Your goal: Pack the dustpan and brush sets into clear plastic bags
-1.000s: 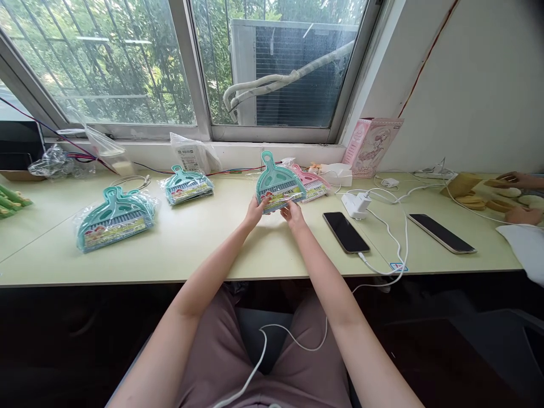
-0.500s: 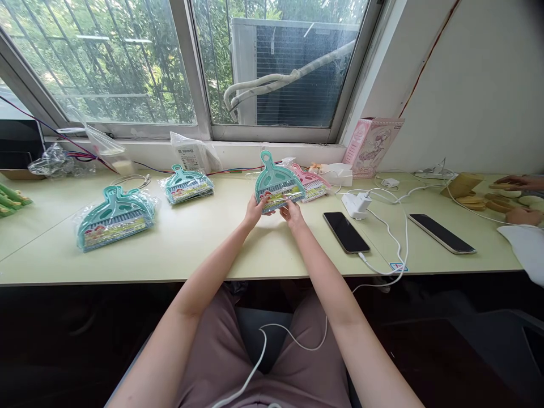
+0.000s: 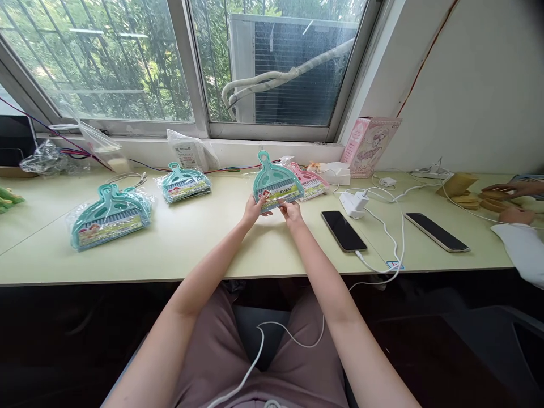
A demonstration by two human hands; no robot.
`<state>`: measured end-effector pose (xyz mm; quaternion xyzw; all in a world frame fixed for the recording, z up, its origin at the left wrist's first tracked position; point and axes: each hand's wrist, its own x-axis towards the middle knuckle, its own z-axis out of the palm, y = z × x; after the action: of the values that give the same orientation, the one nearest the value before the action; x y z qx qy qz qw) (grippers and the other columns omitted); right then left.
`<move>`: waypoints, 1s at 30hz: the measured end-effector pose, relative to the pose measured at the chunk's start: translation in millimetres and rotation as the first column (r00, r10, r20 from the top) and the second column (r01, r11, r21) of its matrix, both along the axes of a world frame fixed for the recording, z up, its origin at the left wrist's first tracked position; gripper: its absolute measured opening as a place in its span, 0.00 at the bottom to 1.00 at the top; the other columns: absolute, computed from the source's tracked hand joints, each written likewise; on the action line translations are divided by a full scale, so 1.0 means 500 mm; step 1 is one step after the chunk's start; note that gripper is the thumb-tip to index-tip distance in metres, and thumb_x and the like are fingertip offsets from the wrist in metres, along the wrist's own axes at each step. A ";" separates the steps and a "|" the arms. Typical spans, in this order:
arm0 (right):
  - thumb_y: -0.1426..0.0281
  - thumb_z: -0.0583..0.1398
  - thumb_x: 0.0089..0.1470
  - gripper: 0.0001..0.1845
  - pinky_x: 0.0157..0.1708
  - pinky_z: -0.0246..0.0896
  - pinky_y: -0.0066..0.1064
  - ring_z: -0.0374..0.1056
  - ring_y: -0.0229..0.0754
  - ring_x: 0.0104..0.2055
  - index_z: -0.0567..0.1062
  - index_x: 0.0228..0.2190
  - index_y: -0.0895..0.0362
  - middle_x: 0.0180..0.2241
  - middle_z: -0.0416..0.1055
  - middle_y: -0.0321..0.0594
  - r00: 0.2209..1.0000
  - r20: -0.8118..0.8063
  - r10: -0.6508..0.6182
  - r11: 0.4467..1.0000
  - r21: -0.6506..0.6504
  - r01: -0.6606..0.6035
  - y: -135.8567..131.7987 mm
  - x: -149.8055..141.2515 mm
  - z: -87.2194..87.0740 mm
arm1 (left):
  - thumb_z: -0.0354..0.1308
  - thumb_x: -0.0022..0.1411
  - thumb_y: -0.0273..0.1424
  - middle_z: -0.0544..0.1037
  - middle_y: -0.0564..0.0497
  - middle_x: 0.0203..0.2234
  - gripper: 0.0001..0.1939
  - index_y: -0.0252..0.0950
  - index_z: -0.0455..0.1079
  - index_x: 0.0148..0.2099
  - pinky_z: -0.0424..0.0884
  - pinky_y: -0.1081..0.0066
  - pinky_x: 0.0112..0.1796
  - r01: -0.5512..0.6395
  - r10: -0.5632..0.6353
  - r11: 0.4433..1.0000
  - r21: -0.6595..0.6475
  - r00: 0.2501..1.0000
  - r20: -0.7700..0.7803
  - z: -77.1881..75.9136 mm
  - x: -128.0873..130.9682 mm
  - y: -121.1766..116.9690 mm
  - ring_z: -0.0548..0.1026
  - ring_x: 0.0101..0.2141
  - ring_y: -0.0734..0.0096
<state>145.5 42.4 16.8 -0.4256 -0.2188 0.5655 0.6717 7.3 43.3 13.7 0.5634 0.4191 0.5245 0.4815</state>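
Holding a teal dustpan-and-brush set (image 3: pixel 277 182) is occupying both of my hands as I am working through the head camera. The left hand (image 3: pixel 254 211) is gripping its lower left corner, with the thumb lying over the front; the right hand (image 3: pixel 290 212) is gripping the lower edge at the other side, with some fingers hiding behind it. The set is tilting, its looped handle pointing away from the hands and its printed label facing back toward me. It appears to be hanging just above the surface (image 3: pixel 204 246).

As far as I am judging, the lifting is done for this one set, and it is not yet resting down; I am seeing no part of it lying unpacked. Well left of the hands, a large teal bundle (image 3: pixel 111 218) of wrapped sets is lying out of grasp, and a smaller teal bundle (image 3: pixel 186 184) is lying between it and the hands, farther back. Neither is being touched. How many sets they are holding, I cannot tell. Just beyond the right hand, a pink dustpan-and-brush set (image 3: pixel 313 184) is lying ungrasped. To its right, nearer me, a black smartphone (image 3: pixel 343 231) is lying plugged into a white charging cable (image 3: pixel 396 238).
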 end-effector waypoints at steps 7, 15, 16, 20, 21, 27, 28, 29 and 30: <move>0.85 0.65 0.39 0.13 0.18 0.57 0.14 0.62 0.26 0.20 0.72 0.25 0.57 0.20 0.70 0.25 0.999 -0.004 -0.048 0.998 0.031 0.048 0.004 0.005 -0.003 | 0.56 0.65 0.44 0.74 0.36 0.54 0.23 0.36 0.56 0.54 0.70 0.74 0.19 0.004 -0.004 0.999 -0.034 1.000 0.009 -0.019 0.019 -0.008 0.79 0.21 0.71; 0.84 0.69 0.39 0.16 0.16 0.56 0.15 0.64 0.28 0.21 0.69 0.23 0.56 0.20 0.70 0.27 0.993 -0.090 -0.081 0.996 0.026 0.084 0.015 0.031 0.001 | 0.58 0.64 0.44 0.75 0.37 0.53 0.27 0.37 0.56 0.58 0.75 0.71 0.26 0.151 -0.151 0.988 -0.029 0.989 -0.006 0.002 0.035 -0.028 0.80 0.23 0.71; 0.83 0.70 0.39 0.16 0.16 0.56 0.16 0.64 0.28 0.21 0.70 0.24 0.56 0.20 0.70 0.27 0.994 -0.085 -0.074 0.997 0.030 0.077 0.014 0.032 0.003 | 0.55 0.65 0.46 0.76 0.38 0.52 0.26 0.37 0.57 0.59 0.75 0.71 0.27 0.152 -0.151 0.988 -0.041 0.988 0.018 0.008 0.034 -0.028 0.80 0.24 0.70; 0.81 0.70 0.39 0.15 0.18 0.57 0.18 0.65 0.29 0.21 0.71 0.26 0.56 0.21 0.72 0.27 0.999 0.016 0.046 0.998 0.041 -0.047 0.004 0.026 0.006 | 0.54 0.64 0.50 0.78 0.40 0.50 0.28 0.38 0.61 0.58 0.76 0.69 0.26 0.061 -0.053 0.996 -0.062 0.991 0.121 0.018 0.020 -0.020 0.81 0.25 0.67; 0.81 0.70 0.38 0.15 0.19 0.58 0.18 0.65 0.29 0.21 0.71 0.26 0.56 0.21 0.72 0.28 0.995 0.050 0.083 0.996 0.042 -0.085 0.002 0.024 0.006 | 0.56 0.62 0.50 0.79 0.41 0.49 0.28 0.37 0.62 0.57 0.76 0.69 0.26 0.037 -0.031 0.998 -0.045 0.990 0.134 0.017 0.016 -0.017 0.81 0.25 0.66; 0.78 0.70 0.36 0.15 0.21 0.61 0.21 0.69 0.33 0.24 0.72 0.28 0.56 0.22 0.74 0.29 0.983 0.122 0.134 0.989 0.040 -0.140 0.001 0.023 0.001 | 0.66 0.54 0.52 0.81 0.43 0.36 0.32 0.31 0.66 0.48 0.75 0.70 0.22 0.063 -0.070 0.996 0.059 0.988 0.137 0.004 0.002 -0.001 0.80 0.23 0.65; 0.78 0.69 0.37 0.14 0.21 0.61 0.21 0.68 0.33 0.24 0.73 0.28 0.56 0.22 0.74 0.29 0.984 0.118 0.130 0.990 0.033 -0.135 0.003 0.024 0.001 | 0.66 0.54 0.52 0.81 0.43 0.35 0.32 0.31 0.66 0.49 0.75 0.70 0.22 0.064 -0.072 0.996 0.056 0.988 0.138 0.003 0.002 0.000 0.80 0.22 0.65; 0.78 0.68 0.38 0.13 0.21 0.60 0.21 0.68 0.32 0.23 0.73 0.28 0.55 0.22 0.74 0.29 0.985 0.115 0.126 0.991 0.024 -0.129 0.005 0.025 0.000 | 0.67 0.53 0.52 0.81 0.43 0.35 0.32 0.31 0.66 0.49 0.76 0.69 0.22 0.065 -0.072 0.997 0.052 0.988 0.138 0.002 0.002 0.000 0.80 0.23 0.65; 0.78 0.67 0.39 0.12 0.21 0.60 0.21 0.68 0.32 0.23 0.73 0.28 0.55 0.22 0.74 0.29 0.986 0.111 0.121 0.992 0.013 -0.123 0.006 0.025 0.000 | 0.67 0.53 0.51 0.81 0.43 0.35 0.33 0.31 0.66 0.49 0.76 0.69 0.22 0.068 -0.073 0.997 0.045 0.988 0.137 0.001 0.002 0.001 0.80 0.23 0.65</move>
<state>158.0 45.3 16.6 -0.4351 -0.2868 0.5791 0.6270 8.5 43.7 14.3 0.5496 0.3537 0.5535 0.5162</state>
